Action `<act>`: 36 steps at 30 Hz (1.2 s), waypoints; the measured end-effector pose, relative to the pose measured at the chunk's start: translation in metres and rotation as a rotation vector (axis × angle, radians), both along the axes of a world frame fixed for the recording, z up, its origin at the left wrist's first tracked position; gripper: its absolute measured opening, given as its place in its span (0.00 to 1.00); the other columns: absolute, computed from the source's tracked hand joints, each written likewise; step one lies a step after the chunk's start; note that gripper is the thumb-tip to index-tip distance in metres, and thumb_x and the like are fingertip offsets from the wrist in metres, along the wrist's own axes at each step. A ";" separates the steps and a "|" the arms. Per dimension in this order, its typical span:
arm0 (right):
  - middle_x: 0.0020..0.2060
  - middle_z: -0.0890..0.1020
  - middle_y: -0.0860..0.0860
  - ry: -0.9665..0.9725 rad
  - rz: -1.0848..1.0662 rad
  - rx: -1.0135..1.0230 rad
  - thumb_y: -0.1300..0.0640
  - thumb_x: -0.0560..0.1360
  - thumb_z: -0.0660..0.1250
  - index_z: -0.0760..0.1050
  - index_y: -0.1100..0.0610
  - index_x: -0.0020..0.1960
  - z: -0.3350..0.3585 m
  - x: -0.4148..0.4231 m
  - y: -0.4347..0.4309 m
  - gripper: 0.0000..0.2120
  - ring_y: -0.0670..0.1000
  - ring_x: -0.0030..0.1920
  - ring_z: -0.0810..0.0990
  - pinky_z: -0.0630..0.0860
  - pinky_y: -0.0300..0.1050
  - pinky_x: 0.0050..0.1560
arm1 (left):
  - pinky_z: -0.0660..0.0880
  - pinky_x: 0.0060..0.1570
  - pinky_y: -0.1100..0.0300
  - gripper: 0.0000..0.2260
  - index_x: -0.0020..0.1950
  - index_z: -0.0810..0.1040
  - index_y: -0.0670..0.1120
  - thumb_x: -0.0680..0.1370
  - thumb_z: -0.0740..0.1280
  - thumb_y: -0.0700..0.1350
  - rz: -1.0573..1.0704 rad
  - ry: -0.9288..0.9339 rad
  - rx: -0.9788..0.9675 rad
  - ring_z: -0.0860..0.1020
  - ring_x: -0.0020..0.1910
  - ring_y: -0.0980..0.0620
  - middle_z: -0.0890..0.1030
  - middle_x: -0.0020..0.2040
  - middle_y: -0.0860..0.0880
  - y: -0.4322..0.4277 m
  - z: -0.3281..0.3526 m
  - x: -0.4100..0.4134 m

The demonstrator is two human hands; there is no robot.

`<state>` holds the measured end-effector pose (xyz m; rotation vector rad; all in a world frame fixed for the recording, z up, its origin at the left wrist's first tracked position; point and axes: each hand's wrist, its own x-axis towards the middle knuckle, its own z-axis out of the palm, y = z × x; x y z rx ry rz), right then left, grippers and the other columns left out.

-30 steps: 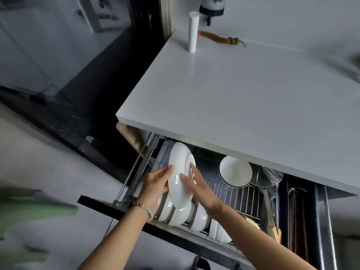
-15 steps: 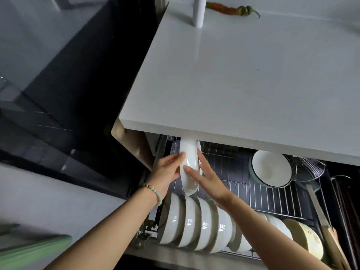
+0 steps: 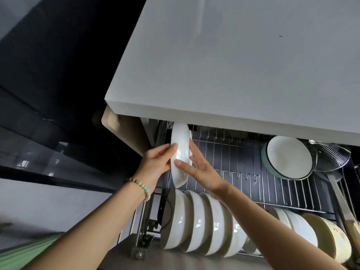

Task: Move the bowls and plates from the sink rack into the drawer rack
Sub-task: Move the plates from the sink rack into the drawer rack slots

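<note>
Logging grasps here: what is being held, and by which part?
The white plate, upright on edge, held at its near lower rim: left hand against its left face, right hand pinching the rim from the right.

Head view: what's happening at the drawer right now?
A person holds a white ceramic plate on edge, the left hand and right hand pinching it from either side, at the left end of the pulled-out steel wire drawer rack. Its top is hidden under the white countertop. A row of white bowls stands along the rack's front.
</note>
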<state>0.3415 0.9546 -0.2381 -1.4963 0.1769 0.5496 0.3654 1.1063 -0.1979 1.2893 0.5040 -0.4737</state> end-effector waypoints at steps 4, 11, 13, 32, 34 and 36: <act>0.59 0.74 0.28 -0.002 0.021 -0.007 0.52 0.75 0.71 0.57 0.35 0.73 -0.012 0.004 0.005 0.34 0.26 0.56 0.74 0.72 0.25 0.51 | 0.76 0.57 0.57 0.04 0.48 0.77 0.51 0.75 0.68 0.44 0.002 0.012 -0.005 0.78 0.57 0.51 0.80 0.55 0.47 0.003 -0.005 -0.001; 0.63 0.72 0.35 -0.016 -0.012 0.008 0.51 0.73 0.72 0.54 0.37 0.76 -0.021 0.013 0.008 0.39 0.21 0.52 0.71 0.69 0.19 0.47 | 0.74 0.60 0.54 0.05 0.50 0.77 0.51 0.75 0.68 0.45 0.019 0.020 -0.024 0.78 0.58 0.50 0.80 0.56 0.48 0.004 -0.011 0.007; 0.66 0.72 0.36 -0.025 -0.019 -0.006 0.45 0.71 0.74 0.54 0.34 0.75 -0.021 0.018 0.010 0.40 0.29 0.65 0.68 0.67 0.28 0.60 | 0.75 0.56 0.59 0.07 0.52 0.76 0.50 0.75 0.68 0.45 0.024 0.001 -0.018 0.78 0.56 0.53 0.80 0.53 0.50 0.001 -0.010 0.012; 0.71 0.70 0.44 -0.140 0.000 0.013 0.52 0.72 0.73 0.56 0.41 0.76 -0.005 0.003 -0.004 0.39 0.48 0.74 0.65 0.63 0.58 0.73 | 0.75 0.38 0.72 0.10 0.36 0.77 0.58 0.75 0.68 0.45 -0.158 -0.187 0.031 0.77 0.36 0.64 0.80 0.35 0.56 -0.015 0.001 -0.001; 0.71 0.70 0.44 -0.147 -0.024 0.016 0.52 0.71 0.73 0.56 0.41 0.77 -0.002 0.002 -0.005 0.40 0.47 0.74 0.65 0.64 0.58 0.73 | 0.75 0.37 0.74 0.08 0.39 0.78 0.57 0.75 0.68 0.45 -0.165 -0.200 0.007 0.78 0.34 0.65 0.81 0.32 0.58 -0.015 0.002 -0.001; 0.71 0.70 0.43 -0.151 -0.021 0.012 0.51 0.70 0.73 0.56 0.40 0.76 -0.002 0.004 -0.006 0.41 0.47 0.74 0.64 0.64 0.58 0.73 | 0.75 0.38 0.74 0.06 0.41 0.79 0.57 0.75 0.68 0.45 -0.162 -0.207 -0.001 0.78 0.35 0.65 0.81 0.35 0.56 -0.015 0.001 0.001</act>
